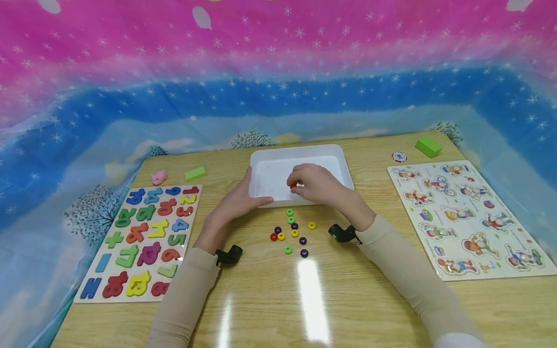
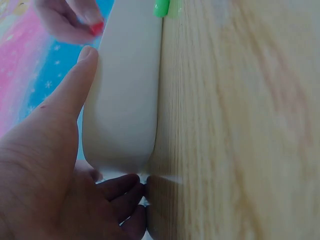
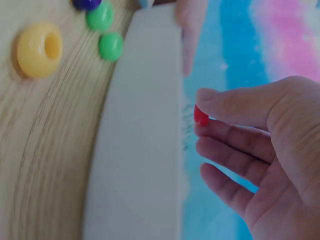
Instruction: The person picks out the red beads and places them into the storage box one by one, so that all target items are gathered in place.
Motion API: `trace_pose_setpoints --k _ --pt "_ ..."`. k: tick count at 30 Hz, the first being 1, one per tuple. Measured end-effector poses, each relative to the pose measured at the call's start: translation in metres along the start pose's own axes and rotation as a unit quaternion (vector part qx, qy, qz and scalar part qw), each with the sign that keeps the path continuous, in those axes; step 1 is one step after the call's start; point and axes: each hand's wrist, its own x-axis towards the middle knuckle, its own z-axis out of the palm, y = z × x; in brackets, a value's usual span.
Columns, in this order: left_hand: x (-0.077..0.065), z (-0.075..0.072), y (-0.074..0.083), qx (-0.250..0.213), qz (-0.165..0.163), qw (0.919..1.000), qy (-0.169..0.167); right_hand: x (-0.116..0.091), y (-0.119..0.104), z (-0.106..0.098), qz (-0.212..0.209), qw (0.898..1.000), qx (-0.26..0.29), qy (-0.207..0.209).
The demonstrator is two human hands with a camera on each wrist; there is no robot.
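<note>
A white tray [image 1: 278, 166] lies on the table. My left hand [image 1: 237, 198] holds its near left corner. The thumb lies along the front rim and the fingers are at the left wall, low by the tabletop in the left wrist view. My right hand [image 1: 317, 183] is over the tray's inside near the front rim. Its thumb and forefinger pinch a red bead [image 3: 201, 115], while the other fingers are loosely bent. In front of the tray are loose beads, among them a yellow bead [image 1: 312, 225], a green bead [image 1: 288, 250] and a purple bead [image 1: 304, 253].
To the left lies a number puzzle board [image 1: 148, 232], with a pink pig figure [image 1: 159, 177] and a green block [image 1: 195, 173] behind it. At right are a picture puzzle board [image 1: 470, 220], a poker chip [image 1: 399, 156] and another green block [image 1: 428, 146].
</note>
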Motion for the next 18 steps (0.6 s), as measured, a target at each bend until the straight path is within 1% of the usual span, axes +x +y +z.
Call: trace_pose_setpoints --k 5,9,14,18 --pt "0.0 0.0 0.0 0.004 0.005 1.0 0.003 0.016 0.014 0.014 0.036 0.999 -0.007 0.011" --pt "0.0 0.0 -0.001 0.003 0.006 1.0 0.001 0.025 0.021 0.023 0.058 0.998 -0.004 0.009" --pt "0.0 -0.001 -0.001 -0.001 0.006 1.0 0.0 0.03 0.025 0.028 0.071 0.997 -0.012 0.002" --pt "0.0 -0.001 -0.002 0.003 0.005 1.0 -0.001 0.029 0.024 0.028 0.074 0.997 -0.011 -0.001"
